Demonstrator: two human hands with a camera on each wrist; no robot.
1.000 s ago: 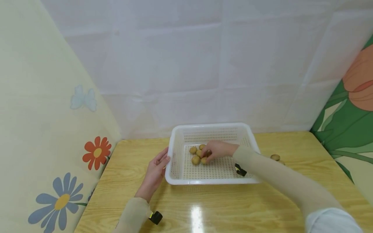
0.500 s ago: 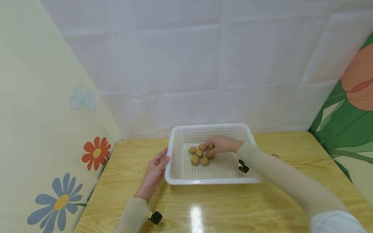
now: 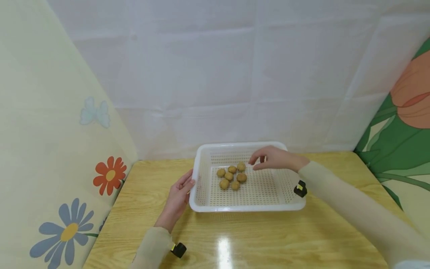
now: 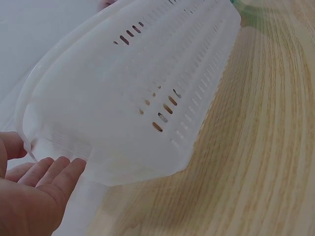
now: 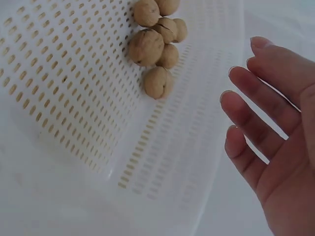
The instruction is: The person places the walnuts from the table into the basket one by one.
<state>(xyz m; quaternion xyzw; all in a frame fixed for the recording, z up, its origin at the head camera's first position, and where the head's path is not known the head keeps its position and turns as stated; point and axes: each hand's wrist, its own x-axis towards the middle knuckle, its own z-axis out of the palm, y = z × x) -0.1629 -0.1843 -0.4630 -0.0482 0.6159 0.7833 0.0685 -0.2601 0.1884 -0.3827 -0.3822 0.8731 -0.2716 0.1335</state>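
Note:
Several round tan walnuts [image 3: 232, 169] lie grouped on the left half of a white perforated plastic basket [image 3: 246, 209]. In the right wrist view the walnuts [image 5: 146, 47] show their seams and rough shells. My left hand [image 3: 178, 196] grips the basket's left rim; the left wrist view shows the thumb at the rim and the fingers against the outer wall. Above the back right part of the basket my right hand [image 3: 273, 157] hovers with nothing in it. Its fingers [image 5: 248, 120] are spread and loosely bent, apart from the walnuts.
The basket stands on a wooden table [image 3: 265, 239] near its back edge. Behind rises a wall with a pale sheet [image 3: 201, 74]. Painted flower walls flank the table at left and right. My right sleeve [image 3: 339, 198] crosses over the table's right side.
My right hand has let go of walnuts in the basket, then risen and moved right, away from the group. My left hand stays on the rim. The sleeve now covers walnuts seen earlier on the table's right.

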